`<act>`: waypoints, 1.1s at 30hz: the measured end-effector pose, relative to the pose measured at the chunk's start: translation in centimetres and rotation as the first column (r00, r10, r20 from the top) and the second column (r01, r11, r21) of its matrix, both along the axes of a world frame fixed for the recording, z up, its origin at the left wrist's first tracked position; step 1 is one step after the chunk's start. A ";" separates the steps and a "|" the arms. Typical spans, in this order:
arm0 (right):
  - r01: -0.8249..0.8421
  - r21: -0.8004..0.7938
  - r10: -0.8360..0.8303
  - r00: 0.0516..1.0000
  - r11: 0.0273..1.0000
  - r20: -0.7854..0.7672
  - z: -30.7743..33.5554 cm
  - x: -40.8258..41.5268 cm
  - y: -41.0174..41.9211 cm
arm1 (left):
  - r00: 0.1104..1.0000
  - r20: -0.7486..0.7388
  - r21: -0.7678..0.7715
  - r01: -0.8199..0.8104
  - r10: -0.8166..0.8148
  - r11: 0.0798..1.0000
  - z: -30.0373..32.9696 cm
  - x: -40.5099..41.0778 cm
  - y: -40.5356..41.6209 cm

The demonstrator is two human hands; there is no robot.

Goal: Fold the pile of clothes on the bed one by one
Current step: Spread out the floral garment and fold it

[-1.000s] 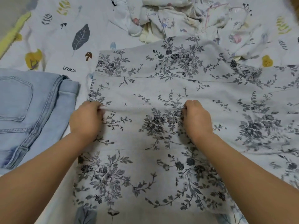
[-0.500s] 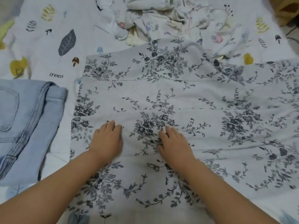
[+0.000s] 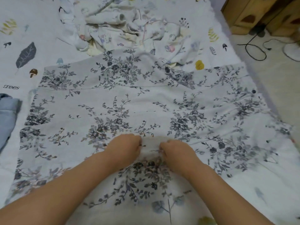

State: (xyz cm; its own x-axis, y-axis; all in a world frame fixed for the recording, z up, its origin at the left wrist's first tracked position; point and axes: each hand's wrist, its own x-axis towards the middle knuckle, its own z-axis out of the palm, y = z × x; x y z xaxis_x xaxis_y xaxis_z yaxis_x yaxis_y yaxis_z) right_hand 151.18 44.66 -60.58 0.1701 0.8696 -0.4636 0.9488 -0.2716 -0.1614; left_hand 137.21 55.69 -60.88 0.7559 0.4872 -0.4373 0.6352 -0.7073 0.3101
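A grey garment with a dark floral print point(image 3: 146, 101) lies spread flat across the bed, its far edge folded over along a straight seam. My left hand point(image 3: 125, 147) and my right hand point(image 3: 176, 153) sit close together on its near middle, fingers curled in, each pinching a small ridge of the floral cloth between them. A crumpled pile of pale printed clothes point(image 3: 126, 25) lies beyond the garment at the top.
Folded light blue jeans point(image 3: 8, 117) lie at the left edge. The bed sheet point(image 3: 32, 30) has leaf and mushroom prints. On the right the bed ends; the floor holds black cables point(image 3: 253, 46), a white fan base point(image 3: 292, 51) and a wooden cabinet point(image 3: 259, 12).
My hands went from flat on the cloth to curled and pinching it, and moved closer together and nearer to me. The view shifted right, showing the floor.
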 end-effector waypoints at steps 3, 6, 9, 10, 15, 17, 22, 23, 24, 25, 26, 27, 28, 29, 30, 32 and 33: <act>0.018 -0.017 -0.017 0.999 1.000 0.046 0.1 4.1 -3.6 | 1.000 0.017 -0.015 0.021 -0.021 1.000 0.3 4.2 -3.4; 0.034 -0.014 -0.033 0.996 0.999 0.087 0.0 8.4 -7.2 | 0.999 0.030 -0.047 0.041 -0.039 0.998 0.1 8.4 -6.8; 0.090 0.005 -0.090 0.987 0.996 0.132 -0.3 12.5 -10.6 | 0.997 0.034 -0.080 0.067 -0.065 0.995 -0.3 12.4 -9.9; 0.105 0.002 -0.104 0.983 0.994 0.153 -0.4 13.8 -11.7 | 0.997 0.034 -0.084 0.075 -0.072 0.994 -0.5 13.6 -10.8; 0.153 -0.056 -0.139 0.971 0.987 0.192 -1.4 19.4 -16.5 | 0.993 0.038 -0.103 0.116 -0.112 0.988 -1.7 19.0 -14.6; 0.124 -0.069 -0.107 0.972 0.990 0.208 -1.9 20.8 -17.7 | 0.990 0.026 -0.102 0.142 -0.140 0.985 -2.4 20.5 -15.6; 0.053 -0.031 -0.046 0.980 0.998 0.193 -3.1 22.8 -18.6 | 0.988 0.005 -0.106 0.153 -0.153 0.983 -3.7 22.5 -17.0; 0.045 -0.012 -0.042 0.980 0.999 0.193 -3.2 23.1 -18.6 | 0.987 0.000 -0.109 0.157 -0.158 0.982 -3.8 22.7 -17.1; 0.048 0.002 -0.047 0.980 0.999 0.192 -3.2 23.3 -18.4 | 0.987 -0.005 -0.112 0.161 -0.163 0.981 -3.9 22.8 -17.1; 0.061 0.013 -0.062 0.981 0.998 0.183 -3.3 23.5 -18.2 | 0.986 -0.009 -0.118 0.165 -0.167 0.979 -3.9 23.0 -17.1; 0.084 0.013 -0.085 0.982 0.996 0.171 -3.1 23.6 -17.8 | 0.985 -0.014 -0.127 0.167 -0.170 0.978 -3.9 23.0 -17.0; 0.109 0.013 -0.110 0.980 0.994 0.169 -3.0 23.7 -17.5 | 0.985 -0.022 -0.137 0.165 -0.169 0.977 -3.8 23.1 -16.9; 0.134 0.017 -0.135 0.976 0.991 0.169 -2.8 23.9 -17.1 | 0.985 -0.030 -0.140 0.161 -0.167 0.977 -3.7 23.1 -16.8; 0.160 0.039 -0.164 0.973 0.986 0.164 -2.4 24.1 -16.6 | 0.986 -0.038 -0.135 0.159 -0.165 0.978 -3.6 23.1 -16.7; 0.181 0.066 -0.189 0.968 0.981 0.166 -1.9 24.3 -16.0 | 0.986 -0.045 -0.131 0.154 -0.161 0.979 -3.4 23.2 -16.5; 0.186 0.156 -0.213 0.960 0.970 0.181 -0.7 24.5 -14.7 | 0.990 -0.037 -0.138 0.128 -0.135 0.982 -2.8 23.3 -15.9; 0.178 0.227 -0.222 0.957 0.957 0.186 -0.1 24.7 -13.9 | 0.994 -0.022 -0.145 0.106 -0.110 0.984 -2.5 23.3 -15.3</act>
State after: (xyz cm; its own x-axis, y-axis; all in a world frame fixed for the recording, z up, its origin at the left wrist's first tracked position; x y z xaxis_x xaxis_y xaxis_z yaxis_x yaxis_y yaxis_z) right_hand 175.90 30.80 -60.65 0.4229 0.8806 -0.2139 0.8969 -0.4404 -0.0399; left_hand 160.55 40.40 -63.33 0.7863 0.3337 -0.5199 0.5678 -0.7220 0.3953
